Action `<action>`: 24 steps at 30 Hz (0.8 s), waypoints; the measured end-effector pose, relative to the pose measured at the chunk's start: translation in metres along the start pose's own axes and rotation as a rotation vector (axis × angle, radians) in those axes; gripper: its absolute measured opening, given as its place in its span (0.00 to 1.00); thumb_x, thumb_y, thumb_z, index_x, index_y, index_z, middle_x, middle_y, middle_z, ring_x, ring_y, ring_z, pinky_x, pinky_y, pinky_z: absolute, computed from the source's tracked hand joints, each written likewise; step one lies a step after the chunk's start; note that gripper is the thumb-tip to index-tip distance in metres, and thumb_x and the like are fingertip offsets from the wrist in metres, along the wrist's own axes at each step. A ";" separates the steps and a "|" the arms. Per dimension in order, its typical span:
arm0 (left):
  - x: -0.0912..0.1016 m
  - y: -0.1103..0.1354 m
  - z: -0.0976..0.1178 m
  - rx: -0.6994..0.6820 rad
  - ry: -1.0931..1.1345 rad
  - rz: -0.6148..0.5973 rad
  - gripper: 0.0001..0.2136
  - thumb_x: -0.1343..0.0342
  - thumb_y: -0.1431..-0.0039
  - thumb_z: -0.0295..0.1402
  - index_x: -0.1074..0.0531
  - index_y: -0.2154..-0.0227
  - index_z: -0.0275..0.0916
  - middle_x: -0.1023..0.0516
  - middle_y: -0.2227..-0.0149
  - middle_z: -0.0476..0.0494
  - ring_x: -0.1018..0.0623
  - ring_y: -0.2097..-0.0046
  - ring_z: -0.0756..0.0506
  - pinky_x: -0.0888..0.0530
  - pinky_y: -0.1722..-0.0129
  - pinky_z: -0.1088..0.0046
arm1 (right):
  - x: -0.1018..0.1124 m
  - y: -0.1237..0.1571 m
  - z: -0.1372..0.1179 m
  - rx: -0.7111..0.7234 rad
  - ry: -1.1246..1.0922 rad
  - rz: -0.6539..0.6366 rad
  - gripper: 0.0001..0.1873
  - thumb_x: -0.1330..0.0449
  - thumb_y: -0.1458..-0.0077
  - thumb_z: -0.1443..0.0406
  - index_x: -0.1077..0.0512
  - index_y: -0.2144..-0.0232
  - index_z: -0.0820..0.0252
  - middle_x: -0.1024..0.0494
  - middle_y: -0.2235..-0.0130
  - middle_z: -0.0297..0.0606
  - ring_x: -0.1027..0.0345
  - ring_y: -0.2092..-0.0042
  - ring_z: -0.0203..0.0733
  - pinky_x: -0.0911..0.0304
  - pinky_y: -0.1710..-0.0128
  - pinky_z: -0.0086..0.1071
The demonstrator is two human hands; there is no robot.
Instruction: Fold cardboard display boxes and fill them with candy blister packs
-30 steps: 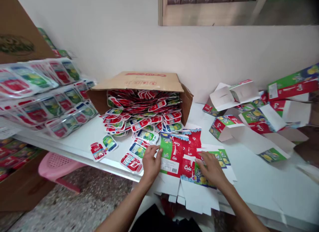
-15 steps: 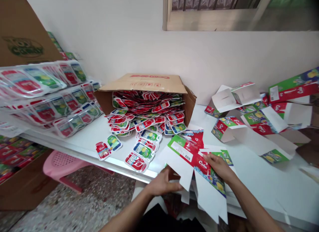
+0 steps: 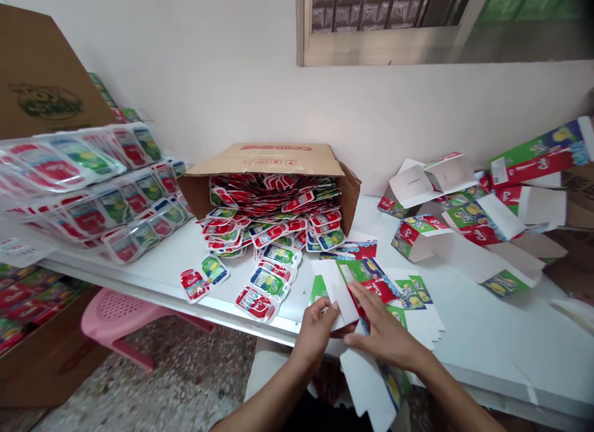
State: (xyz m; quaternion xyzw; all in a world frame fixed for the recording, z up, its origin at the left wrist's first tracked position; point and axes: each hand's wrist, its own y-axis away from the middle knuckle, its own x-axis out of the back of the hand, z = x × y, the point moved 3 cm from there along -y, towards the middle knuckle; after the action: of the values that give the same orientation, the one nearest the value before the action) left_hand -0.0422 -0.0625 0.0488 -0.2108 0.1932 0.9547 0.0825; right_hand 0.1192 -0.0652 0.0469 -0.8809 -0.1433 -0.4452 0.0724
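A partly folded printed cardboard carton, green, red and blue with white inner flaps, lies across the table's front edge. Its lower part hangs down toward my lap. My left hand is closed, pinching a white flap on the carton's left side. Across the printed face lies my right hand, fingers stretched out and thumb spread away from them. Flat, unfolded cartons rest on the table right behind that hand. Left of the carton, a strip of candy packets and two loose packets lie near the edge.
A brown box lies on its side against the wall, spilling packets. Packet strips are stacked at the left. Several part-folded cartons crowd the right side. A pink stool stands below the table's left part.
The carton has been turned and partly folded inward. My right hand has shifted left from its edge onto its face. My left hand has moved slightly up and right to the flap.
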 end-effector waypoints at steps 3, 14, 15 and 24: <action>-0.003 0.002 0.001 -0.057 -0.018 -0.053 0.16 0.38 0.50 0.44 0.31 0.73 0.35 0.30 0.78 0.51 0.29 0.75 0.52 0.31 0.75 0.79 | 0.001 -0.002 -0.009 -0.038 0.017 0.004 0.48 0.42 0.51 0.45 0.53 0.35 0.55 0.51 0.34 0.42 0.61 0.33 0.50 0.60 0.36 0.47; 0.010 0.004 0.005 -0.071 -0.163 -0.104 0.13 0.41 0.50 0.40 0.30 0.69 0.33 0.26 0.76 0.46 0.28 0.76 0.50 0.33 0.74 0.76 | 0.038 0.000 -0.016 -0.002 -0.134 0.083 0.21 0.55 0.38 0.53 0.28 0.62 0.58 0.23 0.63 0.40 0.30 0.62 0.43 0.36 0.61 0.35; 0.014 0.006 0.003 -0.071 -0.200 -0.089 0.14 0.42 0.49 0.39 0.30 0.65 0.32 0.25 0.74 0.45 0.27 0.74 0.49 0.32 0.73 0.75 | 0.044 0.000 -0.013 -0.034 -0.131 0.130 0.22 0.58 0.37 0.53 0.30 0.69 0.58 0.25 0.70 0.37 0.32 0.67 0.41 0.37 0.66 0.34; 0.032 0.018 0.061 -0.836 -0.927 -0.282 0.42 0.31 0.60 0.41 0.44 0.42 0.41 0.49 0.36 0.31 0.48 0.35 0.32 0.50 0.39 0.48 | 0.091 -0.007 0.007 -0.023 -0.155 0.027 0.22 0.57 0.39 0.49 0.38 0.75 0.56 0.31 0.71 0.34 0.38 0.68 0.40 0.40 0.65 0.33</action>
State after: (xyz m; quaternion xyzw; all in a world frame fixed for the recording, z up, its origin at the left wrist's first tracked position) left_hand -0.0981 -0.0513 0.0921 0.1862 -0.2809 0.9215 0.1929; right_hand 0.1732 -0.0402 0.1159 -0.9154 -0.1315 -0.3761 0.0570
